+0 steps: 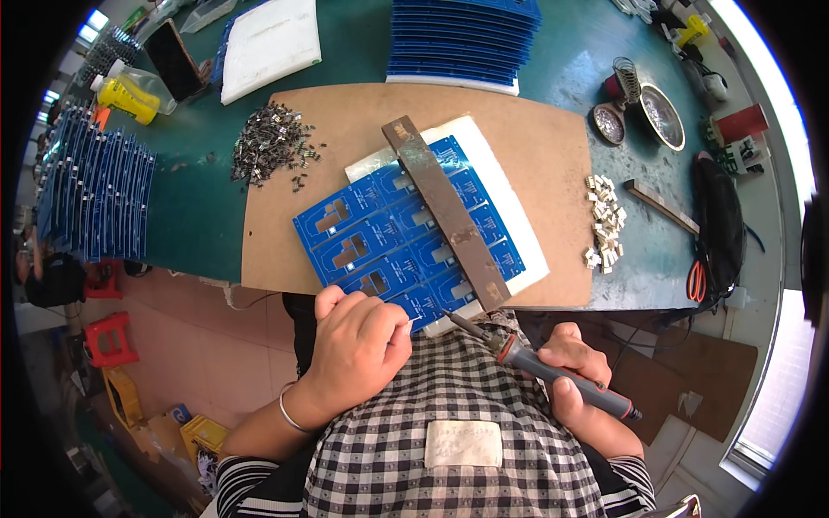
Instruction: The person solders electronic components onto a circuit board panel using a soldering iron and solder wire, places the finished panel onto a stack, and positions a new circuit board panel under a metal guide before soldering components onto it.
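Left hand [358, 338] pinching thin wire [415, 319] at blue circuit board [400, 269], right hand [574, 363] gripping soldering iron [528, 360]; hands apart

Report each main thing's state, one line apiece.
Soldering iron, held in right hand, heat untellable
Left hand, pinching apparent thin wire
Blue panel, lying under brown bar
Black components, heaped loose
White connectors, scattered loose
Phone, tilted up, screen dark
Blue board stack, piled neatly

Stacked blue circuit boards [462, 43] beyond the brown sheet's [553, 164] far edge and a soldering iron [523, 357] at its near edge are indicating an electronics workshop.
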Tool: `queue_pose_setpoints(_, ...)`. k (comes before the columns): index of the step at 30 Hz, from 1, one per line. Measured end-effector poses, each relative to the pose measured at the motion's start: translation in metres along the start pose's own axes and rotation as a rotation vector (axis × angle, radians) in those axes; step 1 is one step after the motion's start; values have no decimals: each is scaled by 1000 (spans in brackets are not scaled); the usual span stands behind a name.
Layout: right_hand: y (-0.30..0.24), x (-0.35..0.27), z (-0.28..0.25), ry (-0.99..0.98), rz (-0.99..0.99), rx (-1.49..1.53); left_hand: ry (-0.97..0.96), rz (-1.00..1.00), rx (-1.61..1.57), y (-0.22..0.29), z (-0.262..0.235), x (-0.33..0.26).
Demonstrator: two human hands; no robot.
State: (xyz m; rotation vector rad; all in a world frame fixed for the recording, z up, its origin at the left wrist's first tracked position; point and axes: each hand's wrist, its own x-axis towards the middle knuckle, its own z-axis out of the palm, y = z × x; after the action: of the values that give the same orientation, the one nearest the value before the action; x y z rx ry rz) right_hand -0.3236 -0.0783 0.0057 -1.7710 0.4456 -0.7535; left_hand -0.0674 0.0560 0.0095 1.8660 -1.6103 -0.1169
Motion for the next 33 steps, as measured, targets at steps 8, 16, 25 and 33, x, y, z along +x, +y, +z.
queue_pose_setpoints(8,0,-3,1,-21,22,-2,-57,110,90,2,8,-3)
queue_pose_setpoints(16,0,0,5,-30,31,3,-70,101,97,3,10,0)
queue_pose_setpoints(25,2,2,7,-21,57,18,-67,87,124,4,12,5)
queue_pose_setpoints(33,4,7,7,-30,28,5,-72,46,149,6,8,13)
